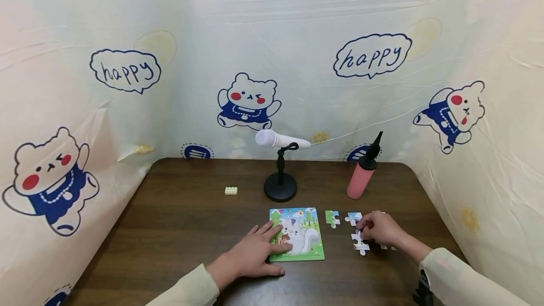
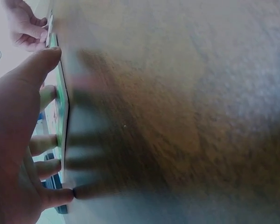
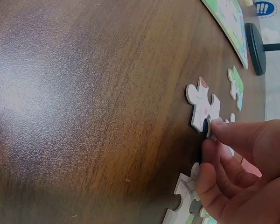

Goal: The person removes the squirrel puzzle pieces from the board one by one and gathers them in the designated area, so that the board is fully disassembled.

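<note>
My left hand (image 1: 257,249) rests with spread fingers on a square squirrel picture board (image 1: 312,233), its fingertips over the left part of the picture. In the left wrist view, the fingers (image 2: 46,144) press along the board's thin edge (image 2: 65,100). To the right, my right hand (image 1: 380,228) is low over several jigsaw pieces, thumb and fingers curled together. The right wrist view has the thumb and fingers of this hand (image 3: 242,163) pinching the edge of a white jigsaw piece (image 3: 203,109). Another pale piece (image 3: 179,200) lies below the fingers, partly hidden.
A green jigsaw piece (image 1: 331,218) and a bluish one (image 1: 352,218) lie right of the board. Behind stand a white microphone (image 1: 282,140) on a black stand (image 1: 280,187) and a pink pump bottle (image 1: 361,181) with a black top. A pale toy brick (image 1: 231,191) sits back left.
</note>
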`<state>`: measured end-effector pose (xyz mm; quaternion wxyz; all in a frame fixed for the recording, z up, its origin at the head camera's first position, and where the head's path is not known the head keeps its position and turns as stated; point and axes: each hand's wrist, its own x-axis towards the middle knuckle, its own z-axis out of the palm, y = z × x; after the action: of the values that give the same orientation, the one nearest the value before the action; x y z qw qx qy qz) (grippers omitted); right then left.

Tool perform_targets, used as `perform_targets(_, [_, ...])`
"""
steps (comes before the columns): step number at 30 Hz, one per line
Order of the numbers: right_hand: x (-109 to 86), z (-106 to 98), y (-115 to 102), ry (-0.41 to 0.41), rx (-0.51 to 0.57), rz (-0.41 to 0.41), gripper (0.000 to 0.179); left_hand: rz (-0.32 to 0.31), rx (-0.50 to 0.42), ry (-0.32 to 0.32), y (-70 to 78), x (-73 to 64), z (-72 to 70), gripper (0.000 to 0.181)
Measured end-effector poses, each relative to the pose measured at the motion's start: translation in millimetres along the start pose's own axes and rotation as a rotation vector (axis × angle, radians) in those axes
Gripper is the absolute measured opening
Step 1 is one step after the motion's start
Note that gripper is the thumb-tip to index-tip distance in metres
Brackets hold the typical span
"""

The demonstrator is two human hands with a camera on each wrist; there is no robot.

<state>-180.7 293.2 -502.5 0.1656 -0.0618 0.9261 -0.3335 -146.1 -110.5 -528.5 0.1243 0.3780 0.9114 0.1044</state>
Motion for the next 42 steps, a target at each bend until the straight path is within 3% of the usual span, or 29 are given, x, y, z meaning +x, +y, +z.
perform_targets(14, [-0.4, 0.8, -3.7, 0.012, -0.032, 0.041, 0.012, -0.011, -0.036, -0.046, -0.5, -0.2, -10.2, 0.064])
perform_targets(20, [3.6, -1.8, -14.7, -0.023, -0.005, 0.002, 0.01, -0.006, 0.012, 0.043, -8.1, 0.9, -11.0, 0.066])
perform_targets(24, [10.3, 2.3, -33.1, -0.046, -0.004, -0.098, 0.012, -0.065, 0.079, 0.102, -15.5, 4.0, -7.9, 0.072])
perform_targets(31, [26.7, 27.9, -74.4, -0.113, 0.0, -0.2, 0.016, -0.206, 0.114, 0.162, -23.3, 10.3, -0.9, 0.087])
perform_targets(42, [49.7, 79.6, -124.5, -0.165, 0.0, -0.316, 0.019, -0.279, 0.119, 0.168, -27.1, 11.1, 2.0, 0.094])
